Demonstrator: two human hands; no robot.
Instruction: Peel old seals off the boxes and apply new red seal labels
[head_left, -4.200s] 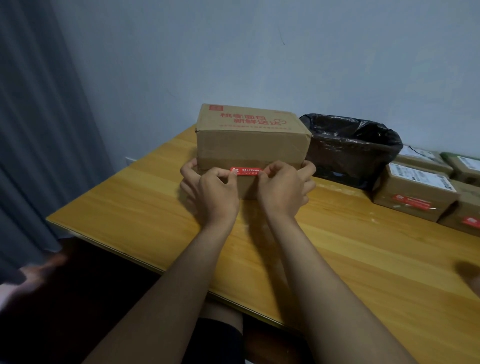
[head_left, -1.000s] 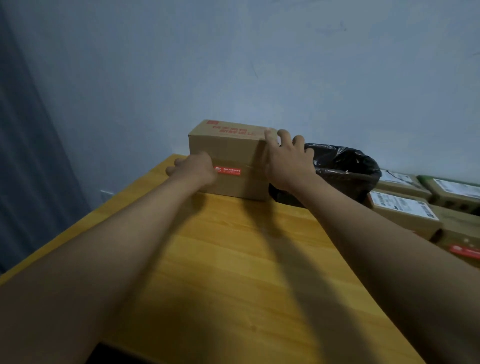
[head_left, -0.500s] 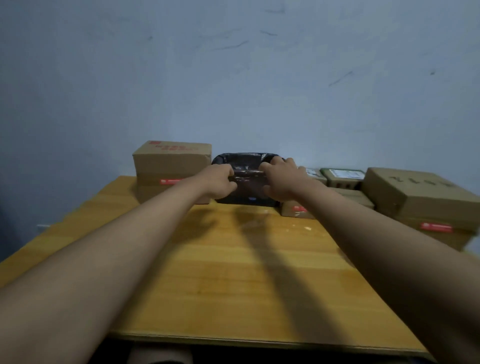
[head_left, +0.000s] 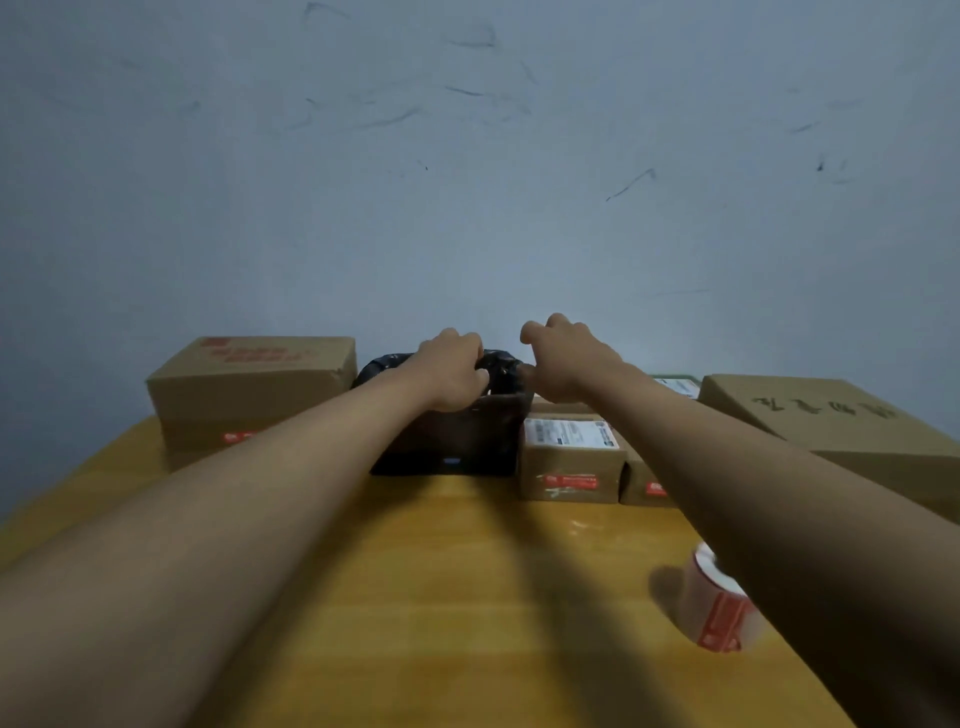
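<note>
Left hand grips the black bin rim; right hand, curled and empty, hovers beside it. Nearest sealed box sits just below right hand.

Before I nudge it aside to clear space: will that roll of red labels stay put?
Probably not. The label roll seems to rest on its curved edge on the smooth table, so it may roll. It looks light and partly hollow.

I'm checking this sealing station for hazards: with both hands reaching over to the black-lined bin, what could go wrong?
1. The right forearm passes just above the label roll standing on edge; pulling back could send it rolling off the table.
2. The left hand grips the bin liner; tugging might drag the bin into the small box beside it.
</note>
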